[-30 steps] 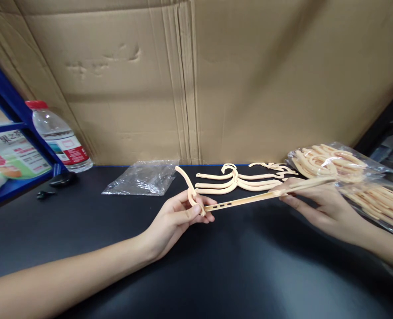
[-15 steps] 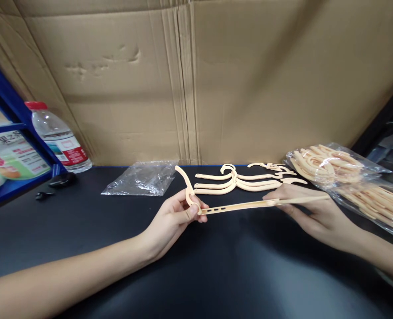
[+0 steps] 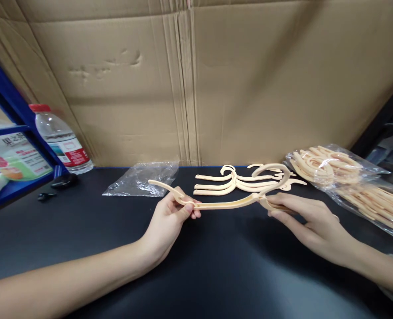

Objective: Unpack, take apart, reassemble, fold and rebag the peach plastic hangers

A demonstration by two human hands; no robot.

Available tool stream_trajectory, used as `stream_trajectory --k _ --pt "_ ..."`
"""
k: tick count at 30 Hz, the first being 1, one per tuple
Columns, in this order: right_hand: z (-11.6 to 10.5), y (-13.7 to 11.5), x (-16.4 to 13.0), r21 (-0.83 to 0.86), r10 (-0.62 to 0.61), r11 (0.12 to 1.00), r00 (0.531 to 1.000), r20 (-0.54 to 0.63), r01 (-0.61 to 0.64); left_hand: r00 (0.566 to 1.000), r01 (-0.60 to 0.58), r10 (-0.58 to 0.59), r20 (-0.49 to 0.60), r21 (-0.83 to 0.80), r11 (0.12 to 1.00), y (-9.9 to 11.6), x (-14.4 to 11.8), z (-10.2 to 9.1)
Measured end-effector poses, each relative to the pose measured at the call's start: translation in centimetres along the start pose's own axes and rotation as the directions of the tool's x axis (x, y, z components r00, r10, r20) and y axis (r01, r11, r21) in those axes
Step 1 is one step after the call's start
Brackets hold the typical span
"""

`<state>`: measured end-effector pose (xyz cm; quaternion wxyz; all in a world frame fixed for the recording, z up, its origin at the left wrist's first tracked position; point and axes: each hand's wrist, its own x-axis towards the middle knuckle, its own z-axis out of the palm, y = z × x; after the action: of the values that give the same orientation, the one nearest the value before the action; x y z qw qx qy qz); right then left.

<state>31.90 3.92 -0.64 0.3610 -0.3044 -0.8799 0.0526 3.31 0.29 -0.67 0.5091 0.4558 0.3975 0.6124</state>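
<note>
Both hands hold a beige folding clothes hanger (image 3: 228, 205) above the black table. My left hand (image 3: 170, 217) pinches its left end between thumb and fingers; a small curved end piece sticks out up and to the left there. At the centre joint, the large curved hook (image 3: 281, 170) rises toward the far side. My right hand (image 3: 312, 221) is closed on the part right of that joint, and its fingers hide most of this part. Behind the held hanger, several similar beige hangers (image 3: 216, 187) lie side by side on the table.
At the right lie clear bags of beige hanger parts (image 3: 329, 161). An empty-looking clear plastic bag (image 3: 140, 179) lies at the back left. A red-capped bottle (image 3: 62, 139) and a black object (image 3: 64, 180) stand near a blue shelf (image 3: 4, 128). Cardboard (image 3: 133, 88) walls the back.
The hanger has turned in my hands: its slotted face has gone from view and the large hook now shows. Its left end piece has tipped lower to the left.
</note>
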Motion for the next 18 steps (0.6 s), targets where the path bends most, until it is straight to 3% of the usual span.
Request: stream_trajectory --k 5,8,10,11,13,15,16,17,18 --pt "-0.3 0.5 0.3 0.033 0.164 0.986 0.986 -0.040 -0.162 0.998 0.051 -0.052 0.027 0.049 0.998 0.4 0.0 0.1" --pt "-0.8 1.3 0.7 -0.054 0.171 0.983 0.979 -0.107 -0.177 0.991 0.068 -0.096 0.097 0.263 0.962 0.5 -0.5 0.3" --pt "-1.1 1.9 1.0 -0.030 0.197 0.979 0.973 -0.120 -0.202 0.970 -0.036 -0.087 0.227 0.487 0.873 0.7 -1.1 0.6" --pt "-1.2 2.1 1.1 -0.006 0.211 0.977 0.971 -0.116 -0.213 0.943 -0.144 -0.066 0.326 0.580 0.802 0.8 -1.5 0.7" --pt "-1.3 2.4 1.2 0.023 0.215 0.977 0.973 -0.090 -0.213 0.820 -0.440 -0.004 0.572 0.635 0.636 1.3 -2.4 1.0" --pt "-1.1 2.2 1.3 0.009 0.186 0.983 0.982 -0.017 -0.186 0.615 -0.706 0.036 0.787 0.531 0.468 1.8 -3.1 1.3" --pt "-1.0 2.0 1.3 -0.008 0.169 0.986 0.985 0.047 -0.168 0.534 -0.783 0.037 0.845 0.478 0.398 2.0 -3.3 1.4" --pt "-0.9 1.8 1.2 -0.024 0.154 0.988 0.981 0.120 -0.152 0.484 -0.827 0.033 0.874 0.446 0.342 2.2 -3.5 1.4" --pt "-0.8 1.6 1.2 -0.037 0.143 0.990 0.971 0.192 -0.139 0.474 -0.843 0.029 0.880 0.445 0.301 2.2 -3.5 1.4"
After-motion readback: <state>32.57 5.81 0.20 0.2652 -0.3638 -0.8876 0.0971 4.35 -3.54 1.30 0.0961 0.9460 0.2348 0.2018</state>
